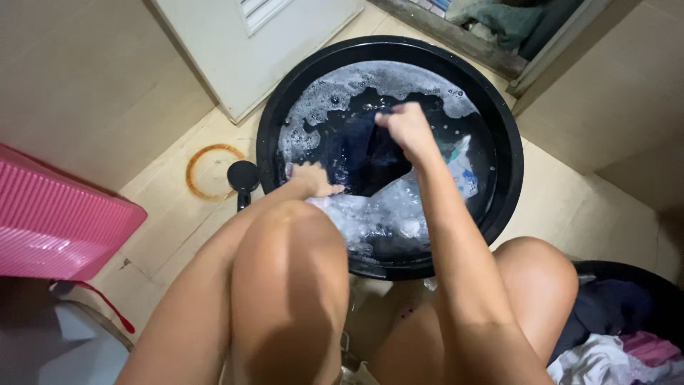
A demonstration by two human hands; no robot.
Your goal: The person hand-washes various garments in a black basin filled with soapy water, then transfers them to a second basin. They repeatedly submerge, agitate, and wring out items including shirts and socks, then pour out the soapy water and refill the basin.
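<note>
A round black basin (509, 153) stands on the tiled floor, filled with soapy water and foam (320, 100). A dark navy garment (363, 153) lies in the water. My right hand (407, 130) is closed on a bunched part of this garment, lifted a little above the water. My left hand (313, 180) presses on the garment's lower edge near the basin's left side. Pale wet cloth (399, 210) lies in the water near me, beside my right forearm.
A black shower head (243, 176) lies on the floor left of the basin, next to a rusty ring stain (211, 171). A pink plastic crate (53, 221) stands at the left. A second black tub with clothes (627, 335) sits at lower right. A white door (249, 43) is behind.
</note>
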